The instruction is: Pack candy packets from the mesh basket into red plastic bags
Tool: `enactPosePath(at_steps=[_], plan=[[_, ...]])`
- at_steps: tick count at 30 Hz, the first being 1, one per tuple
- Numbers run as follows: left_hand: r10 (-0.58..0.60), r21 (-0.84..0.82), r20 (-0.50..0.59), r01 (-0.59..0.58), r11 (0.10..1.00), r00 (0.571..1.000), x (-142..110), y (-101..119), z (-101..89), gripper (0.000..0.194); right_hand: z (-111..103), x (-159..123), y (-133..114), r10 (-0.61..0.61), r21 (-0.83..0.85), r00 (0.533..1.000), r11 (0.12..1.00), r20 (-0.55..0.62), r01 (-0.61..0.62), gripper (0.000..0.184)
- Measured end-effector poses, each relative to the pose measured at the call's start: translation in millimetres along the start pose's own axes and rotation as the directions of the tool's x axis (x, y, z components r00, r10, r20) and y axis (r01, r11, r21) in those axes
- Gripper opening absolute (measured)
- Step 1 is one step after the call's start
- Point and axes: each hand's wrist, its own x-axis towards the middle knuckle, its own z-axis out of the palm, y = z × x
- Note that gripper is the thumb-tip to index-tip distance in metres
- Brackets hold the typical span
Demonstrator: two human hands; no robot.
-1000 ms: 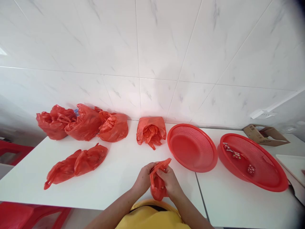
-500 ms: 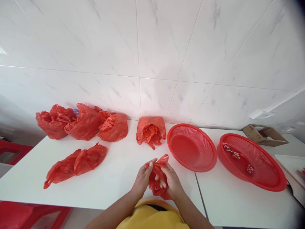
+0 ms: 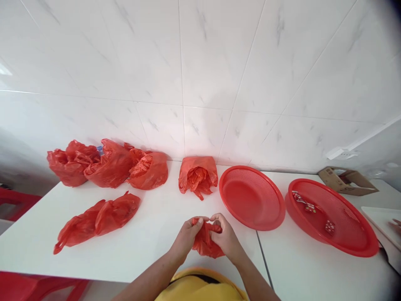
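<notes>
A small red plastic bag is between my hands, close to the table's front edge. My left hand pinches the bag's upper left part between thumb and fingers. On the other side, my right hand has its fingers curled around a twisted end of the bag's top. The bag's mouth looks gathered, and what it contains is hidden. Beyond my hands, against the wall, sits another red plastic bag stuffed with crumpled red bags.
Two red plastic baskets, an empty-looking one and one with several small patterned packets, stand to the right. Behind is a cardboard box. Left are several full red bags and two lying bags. A hand shows far right.
The bag's loops, spread upward before, are now drawn together and twisted at the top. My right fingers have come up from inside the loops to the bag's top.
</notes>
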Motion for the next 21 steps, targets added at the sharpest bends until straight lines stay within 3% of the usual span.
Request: enactPosePath(at_steps=[2,5,10,13,15,18,21], plan=[[0.063,0.042,0.01,-0.064,0.997,0.998,2.0,-6.5,2.7,0.052,3.2,3.7,7.2,-0.006,-0.176,0.991,0.984,-0.131,-0.017,0.021],[0.135,0.082,0.097,-0.143,0.986,0.986,7.2,-17.9,6.5,0.046,7.4,10.9,18.1,0.056,-0.246,0.986,0.965,-0.158,-0.094,0.009],[0.105,0.284,0.109,-0.132,0.95,0.988,3.8,-19.8,7.7,0.027,10.2,13.8,25.0,0.126,0.062,0.985,0.991,-0.12,-0.119,0.016],[0.126,0.468,0.118,-0.167,0.868,0.985,-2.1,-15.0,4.9,0.022,7.6,10.5,27.2,0.166,0.229,0.985,0.962,-0.043,-0.152,0.026],[0.145,0.562,0.139,-0.199,0.803,0.979,-4.1,-13.3,3.2,0.024,5.4,8.3,28.1,0.176,0.406,0.984,0.897,0.04,-0.177,0.029],[0.158,0.604,0.177,-0.234,0.762,0.971,-5.3,-12.5,0.9,0.027,2.5,7.0,28.1,0.148,0.676,0.983,0.714,0.109,-0.182,0.023],[0.17,0.574,0.235,-0.278,0.77,0.957,-7.7,-11.5,-7.0,0.026,-3.8,8.9,34.7,0.149,0.789,0.981,0.585,0.123,-0.188,0.019]])
